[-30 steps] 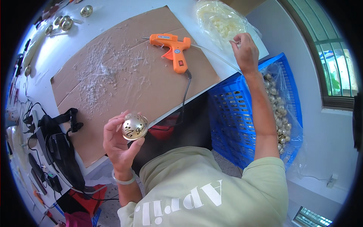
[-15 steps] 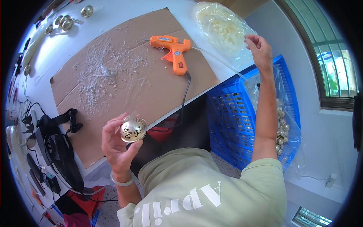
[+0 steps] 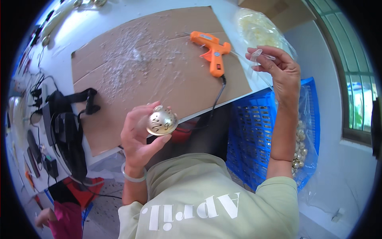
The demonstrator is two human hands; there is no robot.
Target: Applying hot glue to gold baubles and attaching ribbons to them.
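Observation:
My left hand (image 3: pixel 134 139) is closed around a shiny pale-gold bauble (image 3: pixel 162 122) with black markings, above the near edge of the cardboard sheet (image 3: pixel 223 89). Between the fingertips of my right hand (image 3: pixel 283 75) is a thin, see-through ribbon loop (image 3: pixel 257 54). That hand is raised beside a clear plastic bag (image 3: pixel 258 28) of cream-coloured material. On the cardboard lies an orange glue gun (image 3: pixel 217 59), its nozzle toward the left and a translucent glue stick coming out of its back.
Glue scraps (image 3: pixel 127 63) litter the cardboard. A blue plastic crate (image 3: pixel 250 139) lined with clear film holds several gold baubles (image 3: pixel 300 153) at my right. Black straps and cables (image 3: pixel 67 131) crowd the table's left side. Someone's pink sleeve (image 3: pixel 65 219) shows at lower left.
My right hand has come away from the bag, and a clear ribbon loop now shows in its fingers. The left hand still holds the bauble, turned slightly. The whole view has shifted.

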